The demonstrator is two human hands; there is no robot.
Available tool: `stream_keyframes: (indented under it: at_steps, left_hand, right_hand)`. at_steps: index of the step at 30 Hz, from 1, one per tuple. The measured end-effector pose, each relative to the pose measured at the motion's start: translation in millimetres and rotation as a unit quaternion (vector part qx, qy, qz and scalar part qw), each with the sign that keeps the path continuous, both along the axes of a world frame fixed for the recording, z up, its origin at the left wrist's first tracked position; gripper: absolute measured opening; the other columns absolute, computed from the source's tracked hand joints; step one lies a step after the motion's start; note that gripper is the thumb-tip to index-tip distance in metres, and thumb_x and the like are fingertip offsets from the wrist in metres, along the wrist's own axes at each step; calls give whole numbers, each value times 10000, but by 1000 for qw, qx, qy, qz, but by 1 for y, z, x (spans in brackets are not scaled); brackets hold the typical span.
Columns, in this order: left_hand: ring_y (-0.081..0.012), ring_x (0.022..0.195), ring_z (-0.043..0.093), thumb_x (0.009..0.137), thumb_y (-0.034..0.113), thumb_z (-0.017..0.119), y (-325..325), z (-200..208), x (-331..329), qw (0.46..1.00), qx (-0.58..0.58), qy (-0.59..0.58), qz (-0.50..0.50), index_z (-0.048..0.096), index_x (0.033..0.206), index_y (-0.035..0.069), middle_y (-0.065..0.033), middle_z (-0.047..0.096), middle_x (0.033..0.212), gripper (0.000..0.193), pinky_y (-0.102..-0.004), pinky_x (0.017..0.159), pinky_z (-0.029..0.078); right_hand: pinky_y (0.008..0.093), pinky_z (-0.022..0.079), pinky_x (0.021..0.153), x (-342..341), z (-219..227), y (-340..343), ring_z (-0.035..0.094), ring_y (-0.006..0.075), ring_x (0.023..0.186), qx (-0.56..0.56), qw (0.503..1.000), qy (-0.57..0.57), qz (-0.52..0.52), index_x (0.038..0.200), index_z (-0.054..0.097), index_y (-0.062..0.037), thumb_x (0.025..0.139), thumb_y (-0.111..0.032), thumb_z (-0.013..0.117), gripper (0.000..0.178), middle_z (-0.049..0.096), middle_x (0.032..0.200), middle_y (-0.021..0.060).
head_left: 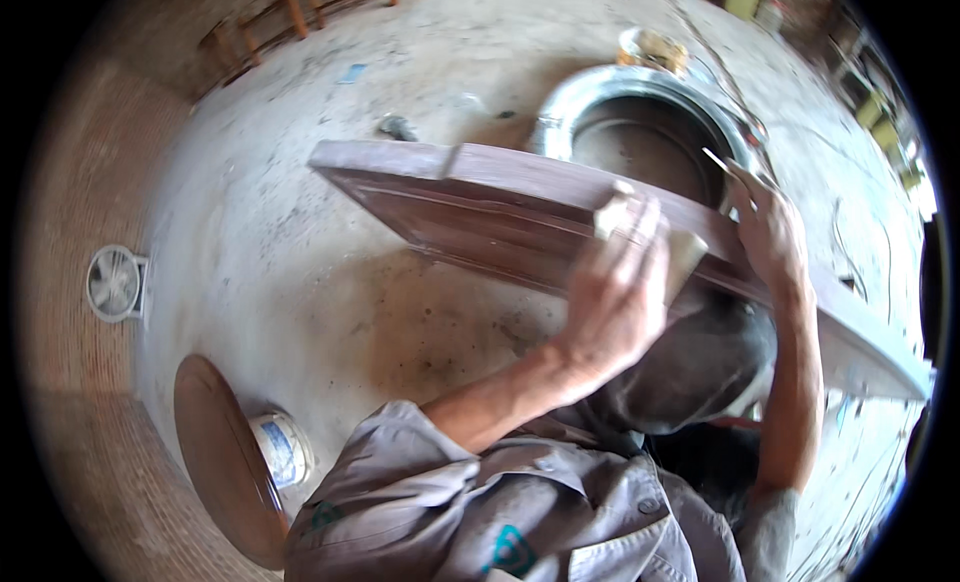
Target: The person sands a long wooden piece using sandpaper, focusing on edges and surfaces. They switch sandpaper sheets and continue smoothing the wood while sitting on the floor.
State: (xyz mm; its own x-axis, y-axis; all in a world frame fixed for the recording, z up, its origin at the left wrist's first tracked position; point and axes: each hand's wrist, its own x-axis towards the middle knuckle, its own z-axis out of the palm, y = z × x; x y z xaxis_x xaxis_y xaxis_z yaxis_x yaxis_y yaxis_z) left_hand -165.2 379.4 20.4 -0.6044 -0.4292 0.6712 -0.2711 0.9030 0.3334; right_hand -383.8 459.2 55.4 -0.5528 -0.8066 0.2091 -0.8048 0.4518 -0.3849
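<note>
A long reddish-brown wooden panel (pixel 480 197) with a recessed face runs from the upper left to the right edge, raised above the floor. My left hand (pixel 615 292) presses a pale block (pixel 612 214) against the panel's face, fingers wrapped over it. My right hand (pixel 765 227) grips the panel's far edge further right. A thin pale sliver (pixel 716 161) sticks out above its fingers; I cannot tell what it is. Both forearms come up from my grey shirt (pixel 480 512) at the bottom.
A large round metal basin (pixel 590 97) stands behind the panel, with a small tin (pixel 652 50) beyond it. On the concrete floor (pixel 270 252) are a small fan (pixel 114 282) at left, a brown round disc (pixel 225 462), a can (pixel 285 447), and wooden frames (pixel 290 17) at top.
</note>
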Motion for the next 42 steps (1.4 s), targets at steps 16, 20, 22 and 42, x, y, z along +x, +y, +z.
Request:
stream_keyframes:
  at_steps: [16,20,22,42]
  left_hand:
    - [-459,1120,680,1036,462,501,-395,-3,185,856,206,-269,390,744,1123,-1,-289,716,1146,530,-533,943,541]
    - [-459,1132,672,1038,470,488,-370,3,179,856,238,-240,391,747,1143,27,-267,721,1151,525,-531,965,528]
    - [-462,1127,672,1041,467,483,-365,5,175,857,248,-223,394,748,1141,27,-270,720,1148,523,-533,961,528]
    - [-469,1063,686,1025,360,511,-357,6,172,873,239,-183,384,746,1125,35,-265,733,1087,413,-531,914,530]
  right_hand:
    - [343,526,806,23,12,-25,639,280,813,-54,992,-24,112,1339,694,-67,982,58,522,416,638,930,156]
    - [363,594,690,92,50,-87,683,251,781,-77,956,26,280,1308,719,-97,969,36,599,384,633,1098,151]
    - [364,605,613,113,57,-115,708,224,760,-35,947,2,319,1272,726,-102,966,9,621,342,627,1084,131]
    - [398,607,634,152,58,-181,721,278,728,79,919,32,385,1279,708,-109,868,96,657,462,610,1076,132]
